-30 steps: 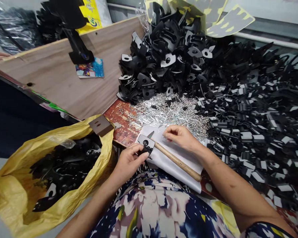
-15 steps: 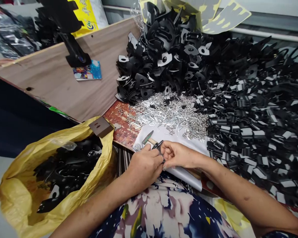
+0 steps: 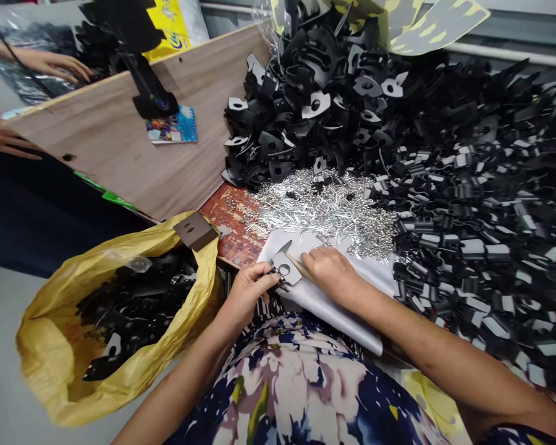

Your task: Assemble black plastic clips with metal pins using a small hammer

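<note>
My left hand [image 3: 252,285] pinches a black plastic clip [image 3: 294,274] whose pale grey face with a round hole points up. It holds the clip at the near left edge of a grey sheet [image 3: 352,321]. Wrapped round the wooden handle of a small hammer [image 3: 299,264] is my right hand [image 3: 328,269], closed in a fist just right of the clip. The narrow metal hammer head lies beyond the clip, partly hidden by it. Behind both hands spreads a heap of thin silver pins [image 3: 324,207].
Black plastic parts [image 3: 306,117] are piled at the back, with many smaller black clips [image 3: 482,247] on the right. A yellow sack [image 3: 41,346] holding black parts stands at the left. Beyond a wooden board [image 3: 120,136] show another person's hands [image 3: 50,62].
My hands have parted. The right one has let go of the black clip and taken the hammer's handle, while the left keeps the clip, now turned face up. Another person's hands have appeared at left.
</note>
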Available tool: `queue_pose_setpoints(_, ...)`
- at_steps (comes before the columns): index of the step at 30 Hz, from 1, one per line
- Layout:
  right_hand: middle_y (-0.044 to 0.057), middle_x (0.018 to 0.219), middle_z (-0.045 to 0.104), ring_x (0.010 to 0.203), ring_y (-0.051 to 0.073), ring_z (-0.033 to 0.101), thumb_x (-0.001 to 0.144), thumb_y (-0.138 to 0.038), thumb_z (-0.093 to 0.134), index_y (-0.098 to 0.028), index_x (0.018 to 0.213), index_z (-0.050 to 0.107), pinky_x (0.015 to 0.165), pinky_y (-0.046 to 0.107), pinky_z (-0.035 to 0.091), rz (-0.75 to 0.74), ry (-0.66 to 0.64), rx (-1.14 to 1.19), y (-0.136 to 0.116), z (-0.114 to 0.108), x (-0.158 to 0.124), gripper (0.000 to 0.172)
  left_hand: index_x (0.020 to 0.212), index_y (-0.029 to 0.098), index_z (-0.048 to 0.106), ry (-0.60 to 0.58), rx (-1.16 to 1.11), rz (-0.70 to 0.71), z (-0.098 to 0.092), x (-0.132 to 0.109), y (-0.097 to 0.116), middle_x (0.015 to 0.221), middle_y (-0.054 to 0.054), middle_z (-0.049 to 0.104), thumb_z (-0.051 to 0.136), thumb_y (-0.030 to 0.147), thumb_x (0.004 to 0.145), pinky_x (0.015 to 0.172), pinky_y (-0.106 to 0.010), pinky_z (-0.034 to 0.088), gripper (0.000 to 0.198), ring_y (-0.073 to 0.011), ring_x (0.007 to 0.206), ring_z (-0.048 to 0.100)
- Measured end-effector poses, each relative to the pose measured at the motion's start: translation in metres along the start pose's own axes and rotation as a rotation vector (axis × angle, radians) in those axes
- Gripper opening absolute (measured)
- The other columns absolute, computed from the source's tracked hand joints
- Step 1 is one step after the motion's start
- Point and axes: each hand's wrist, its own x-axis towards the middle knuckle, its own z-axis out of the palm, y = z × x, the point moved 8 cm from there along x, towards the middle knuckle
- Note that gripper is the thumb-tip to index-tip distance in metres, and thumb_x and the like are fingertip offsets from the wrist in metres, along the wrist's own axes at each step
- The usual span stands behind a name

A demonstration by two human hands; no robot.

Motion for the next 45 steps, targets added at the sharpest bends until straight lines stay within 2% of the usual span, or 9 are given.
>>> queue_pose_setpoints(4,0.011,0.082,0.068,0.08,0.024,0.061,0.093,-0.011,0.054,-0.016,0.083,0.067,0.075,0.037,0.045,-0.019,0.03,-0.023,0.009,-0.004,0.006,0.017,0.064,0.016,0.063,0.012,-0.306,-0.085,0.003,-0.003,-0.003,0.063,0.002,0.051,0.079,0.035,0.066,0.038,-0.018,0.037,0.025,-0.008,0.049,0.039)
queue_pose_setpoints(9,0.001,0.084,0.072,0.074,0.017,0.066,0.088,-0.014,0.06,-0.022,0.087,0.069,0.069,0.032,0.051,0.114,0.286,0.548,0.039,-0.05,-0.018,0.012,0.071,0.013,0.07,-0.047,-0.506,-0.036,0.007,-0.004,0.01,0.066,-0.001,0.057,0.079,0.035,0.068,0.038,-0.018,0.04,0.024,-0.0099,0.053,0.046)
queue_pose_setpoints(14,-0.001,0.09,0.076,0.085,0.017,0.069,0.092,-0.02,0.07,-0.025,0.09,0.074,0.083,0.035,0.053,0.034,0.485,0.828,0.009,-0.093,-0.037,0.007,0.074,0.012,0.073,-0.089,-0.612,-0.051,0.023,0.003,0.013,0.073,-0.006,0.064,0.075,0.052,0.076,0.038,-0.021,0.043,0.04,-0.0128,0.056,0.052)
queue_pose_setpoints(17,0.0,0.096,0.076,0.093,0.019,0.067,0.093,-0.019,0.071,-0.026,0.093,0.074,0.089,0.041,0.05,-0.06,0.56,0.783,-0.012,-0.102,-0.035,0.008,0.072,0.013,0.072,-0.104,-0.608,-0.054,0.038,0.008,0.014,0.072,-0.003,0.062,0.078,0.05,0.078,0.036,-0.019,0.04,0.038,-0.0112,0.056,0.05)
queue_pose_setpoints(21,0.001,0.094,0.074,0.094,0.021,0.064,0.093,-0.021,0.072,-0.026,0.09,0.074,0.088,0.043,0.049,-0.052,0.635,0.756,-0.015,-0.101,-0.031,0.006,0.073,0.013,0.072,-0.095,-0.644,-0.074,0.051,0.008,0.012,0.069,0.0,0.058,0.085,0.037,0.076,0.037,-0.015,0.038,0.028,-0.0091,0.056,0.049)
queue_pose_setpoints(28,-0.004,0.089,0.074,0.092,0.02,0.063,0.093,-0.02,0.07,-0.026,0.088,0.071,0.113,0.054,0.032,-0.033,0.641,0.529,-0.024,-0.101,-0.03,0.008,0.079,0.013,0.075,-0.061,-0.735,-0.105,0.049,0.006,0.004,0.074,-0.001,0.063,0.089,0.037,0.074,0.042,-0.019,0.047,0.028,-0.011,0.06,0.055)
queue_pose_setpoints(32,-0.005,0.086,0.073,0.09,0.018,0.063,0.094,-0.02,0.069,-0.026,0.087,0.069,0.116,0.053,0.029,-0.028,0.668,0.484,-0.027,-0.106,-0.03,0.009,0.084,0.015,0.076,-0.086,-0.764,-0.105,0.051,0.006,0.001,0.078,-0.002,0.066,0.086,0.036,0.078,0.046,-0.02,0.05,0.025,-0.0116,0.063,0.057)
queue_pose_setpoints(40,-0.003,0.089,0.073,0.089,0.018,0.063,0.095,-0.02,0.066,-0.024,0.087,0.069,0.114,0.051,0.03,-0.055,0.584,0.458,-0.03,-0.104,-0.03,0.009,0.086,0.015,0.074,-0.08,-0.788,-0.137,0.053,0.006,-0.002,0.079,-0.001,0.065,0.087,0.036,0.077,0.047,-0.019,0.051,0.027,-0.0115,0.065,0.058)
queue_pose_setpoints(45,0.0,0.078,0.068,0.08,0.019,0.057,0.098,-0.014,0.055,-0.023,0.085,0.069,0.108,0.047,0.038,-0.091,0.498,0.222,-0.044,-0.094,-0.027,0.022,0.085,0.013,0.074,-0.049,-0.734,-0.123,0.049,0.007,-0.005,0.078,-0.001,0.064,0.089,0.037,0.075,0.044,-0.02,0.05,0.03,-0.0098,0.059,0.054)
